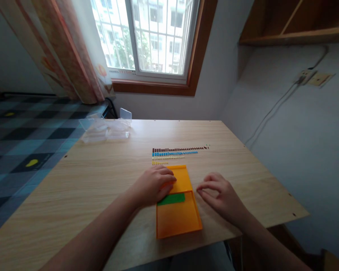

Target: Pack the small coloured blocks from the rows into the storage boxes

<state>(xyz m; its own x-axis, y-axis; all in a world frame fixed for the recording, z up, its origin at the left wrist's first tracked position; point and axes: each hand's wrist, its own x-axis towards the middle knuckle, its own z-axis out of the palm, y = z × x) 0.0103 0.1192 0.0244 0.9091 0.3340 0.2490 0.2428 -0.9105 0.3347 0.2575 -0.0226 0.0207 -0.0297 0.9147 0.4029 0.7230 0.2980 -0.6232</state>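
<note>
An orange plastic case [179, 218] lies opened out flat near the table's front edge. Inside it, along the fold, sits a green strip [172, 198]. My left hand [155, 184] is over the case's left side, fingers bent onto the upper half and thumb by the green strip. Just right of the case, my right hand [222, 194] has its thumb and forefinger tips together in a pinch; anything between them is too small to make out. Beyond the case run rows of tiny pieces: dark brown [172, 149], blue [169, 153], pale cream [169, 157] and yellow [159, 163].
Clear plastic trays [109, 128] stand at the table's back left corner. A few tiny green pieces [208, 145] lie at the brown row's right end. The wooden table [101, 180] meets a checked bed [25, 150] on the left and a wall on the right.
</note>
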